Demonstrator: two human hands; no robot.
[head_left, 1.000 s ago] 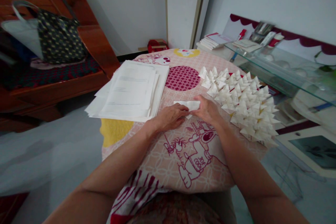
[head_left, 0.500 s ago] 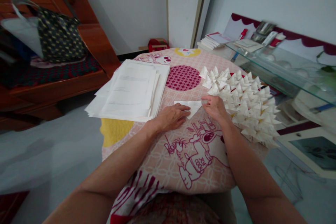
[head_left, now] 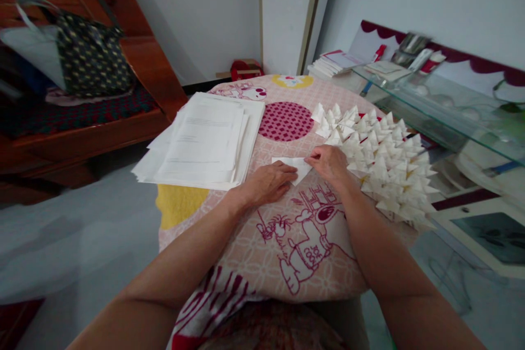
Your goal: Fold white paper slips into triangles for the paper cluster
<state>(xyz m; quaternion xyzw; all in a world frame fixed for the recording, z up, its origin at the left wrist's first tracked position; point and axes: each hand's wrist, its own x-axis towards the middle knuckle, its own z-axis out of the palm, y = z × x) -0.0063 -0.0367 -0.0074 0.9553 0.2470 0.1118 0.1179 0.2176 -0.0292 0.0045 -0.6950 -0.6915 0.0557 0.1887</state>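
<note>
A small white folded piece of paper [head_left: 302, 170], roughly triangular with its point towards me, lies on the cloth-covered table. My left hand [head_left: 274, 179] rests over its left part, fingers stretched out and lying flat on it. At the paper's right end, the thumb and forefinger of my right hand [head_left: 329, 162] are pinched on the corner, which they partly hide. Right beside that hand stands a dense cluster of pointed white folded-paper pieces [head_left: 383, 158].
A stack of printed white sheets [head_left: 200, 142] lies left on the patterned tablecloth [head_left: 262, 251]. A glass shelf [head_left: 451, 109] holding small items is at the right, above a framed panel [head_left: 492, 235]. A wooden bench [head_left: 151, 71] with a dotted bag [head_left: 92, 57] stands left.
My right hand has shifted a little left and inward along the paper, its fingers now pinched on the folded corner. My left hand has stayed in place.
</note>
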